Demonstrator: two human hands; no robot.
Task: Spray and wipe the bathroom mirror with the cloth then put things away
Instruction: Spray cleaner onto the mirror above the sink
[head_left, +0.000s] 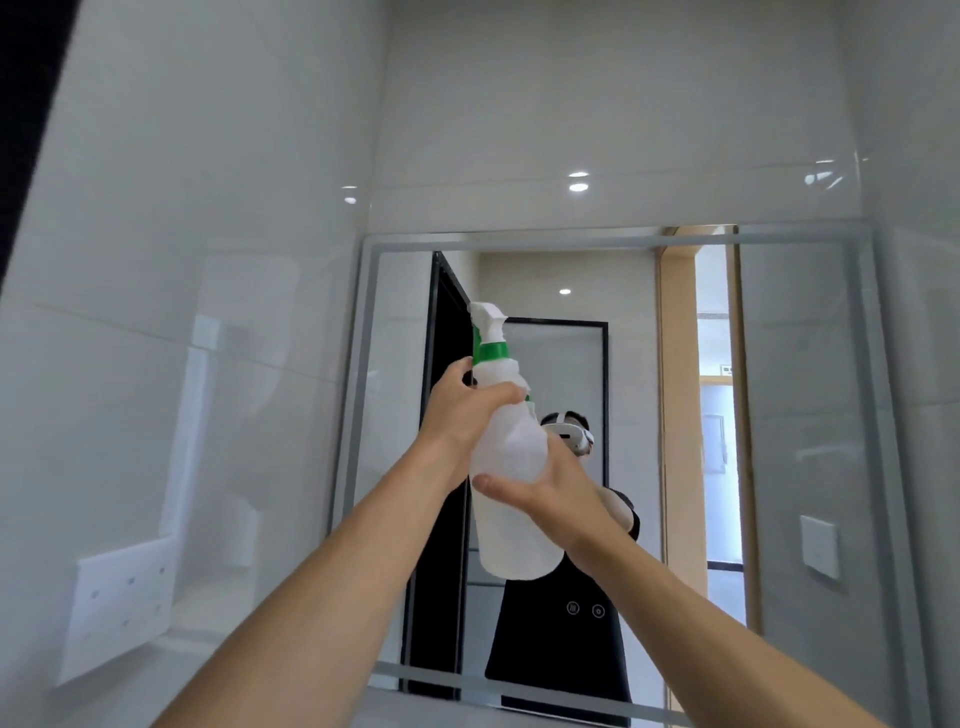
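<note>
Both hands grip spray bottle (506, 483), facing mirror (795, 415)

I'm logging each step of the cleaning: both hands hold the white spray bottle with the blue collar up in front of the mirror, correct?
Not quite: the collar is green, not blue, as the head view shows. The rest stands: the left hand grips the neck of the white spray bottle and the right hand holds its body, in front of the mirror.
</note>
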